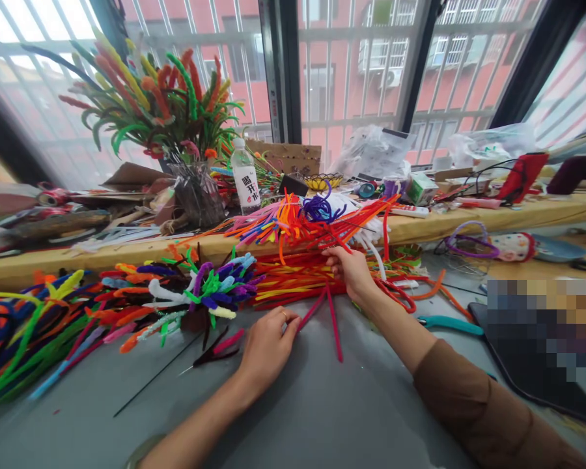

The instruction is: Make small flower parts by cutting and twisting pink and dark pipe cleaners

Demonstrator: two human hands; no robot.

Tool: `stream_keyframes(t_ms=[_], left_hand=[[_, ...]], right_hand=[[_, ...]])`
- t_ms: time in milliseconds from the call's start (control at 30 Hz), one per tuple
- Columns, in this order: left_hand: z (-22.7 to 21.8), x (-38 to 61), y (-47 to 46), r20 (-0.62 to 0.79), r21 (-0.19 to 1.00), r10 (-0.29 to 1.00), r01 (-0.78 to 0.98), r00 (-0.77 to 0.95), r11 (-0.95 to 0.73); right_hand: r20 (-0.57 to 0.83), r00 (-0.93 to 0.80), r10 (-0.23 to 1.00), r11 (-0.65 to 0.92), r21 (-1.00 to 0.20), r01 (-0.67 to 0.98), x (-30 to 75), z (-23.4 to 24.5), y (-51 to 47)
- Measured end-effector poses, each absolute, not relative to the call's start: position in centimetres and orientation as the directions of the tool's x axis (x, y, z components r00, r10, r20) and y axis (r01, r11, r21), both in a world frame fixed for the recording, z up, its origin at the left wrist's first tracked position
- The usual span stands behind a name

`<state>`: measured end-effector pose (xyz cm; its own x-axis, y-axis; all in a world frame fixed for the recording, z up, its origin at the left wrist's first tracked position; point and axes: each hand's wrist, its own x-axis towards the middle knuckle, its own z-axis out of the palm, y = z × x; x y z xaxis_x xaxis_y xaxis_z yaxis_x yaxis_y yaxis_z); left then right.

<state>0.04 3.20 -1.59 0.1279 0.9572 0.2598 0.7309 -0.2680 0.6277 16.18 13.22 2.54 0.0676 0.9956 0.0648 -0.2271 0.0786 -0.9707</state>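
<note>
My left hand (268, 345) is low over the grey table, fingers curled, thumb and forefinger closed on the lower end of a magenta pipe cleaner (313, 308). A second magenta length (334, 329) slants down beside it, and the two meet near the top in a V. Further up, my right hand (352, 272) has its fingers pinched together at the edge of a pile of red and orange pipe cleaners (293, 277). Red stems pass close by its fingertips, which partly hide whatever is between them. A short pink piece (228, 342) lies left of my left hand.
Bundles of multicoloured pipe cleaners (209, 286) line the left side. Teal-handled pliers (452, 324) and a dark tablet-like slab (522, 365) lie to the right. Behind, a cluttered wooden ledge (517, 218) holds a water bottle (245, 179) and a vase (198, 198) of fuzzy stems.
</note>
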Motion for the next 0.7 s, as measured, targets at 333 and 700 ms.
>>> stream_keyframes(t_ms=[333,700], left_hand=[[-1.6,0.2,3.3,0.243,0.626,0.958,0.73,0.152,-0.274],[-1.4,0.2,3.1,0.207,0.774,0.963,0.574,0.17,-0.268]], right_hand=[[0.097,0.092,0.991,0.116,-0.966,-0.231,16.8,2.7,13.9],[0.041,-0.116,0.992,0.021,-0.985,-0.169,15.8,1.8,8.7]])
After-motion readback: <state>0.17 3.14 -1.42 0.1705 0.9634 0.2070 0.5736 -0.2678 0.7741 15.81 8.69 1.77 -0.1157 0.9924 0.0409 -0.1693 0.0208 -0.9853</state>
